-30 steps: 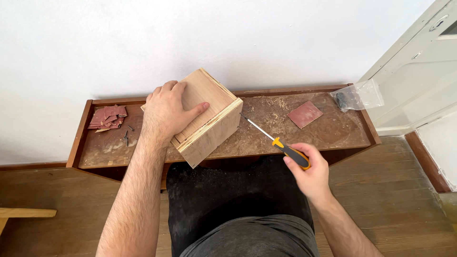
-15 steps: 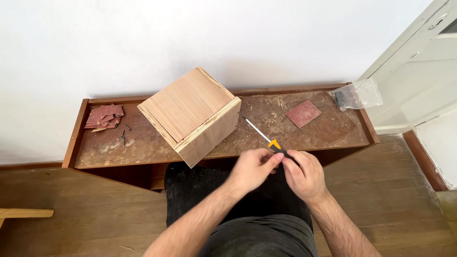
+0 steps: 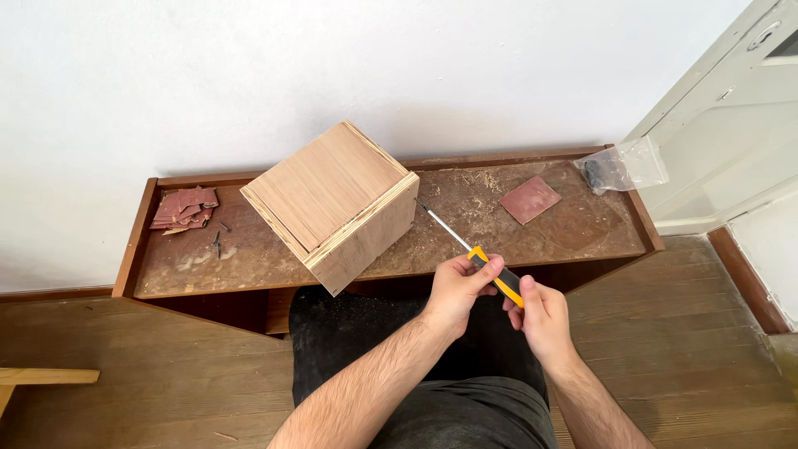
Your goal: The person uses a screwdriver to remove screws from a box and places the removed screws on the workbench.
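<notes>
1. While nothing touches it, a loose heap of reddish sandpaper scraps [image 3: 184,208] lies at the far left of the low wooden bench [image 3: 573,237], too overlapped to count; a couple of small dark screws [image 3: 218,241] lie just beside it.
2. One plywood box [image 3: 337,204] stands tilted on the bench, left of both hands and apart from them.
3. One screwdriver [image 3: 474,254] runs diagonally: its metal tip points up-left toward the box's near corner, and its yellow-and-black handle slopes down-right.
4. The left hand [image 3: 460,287] pinches the handle's front end, nearer the box.
5. The right hand [image 3: 540,312] is clasped round the handle's rear end.
6. Farther right lie one single sandpaper sheet [image 3: 530,199] and one clear plastic bag [image 3: 628,166] holding dark bits.
</notes>
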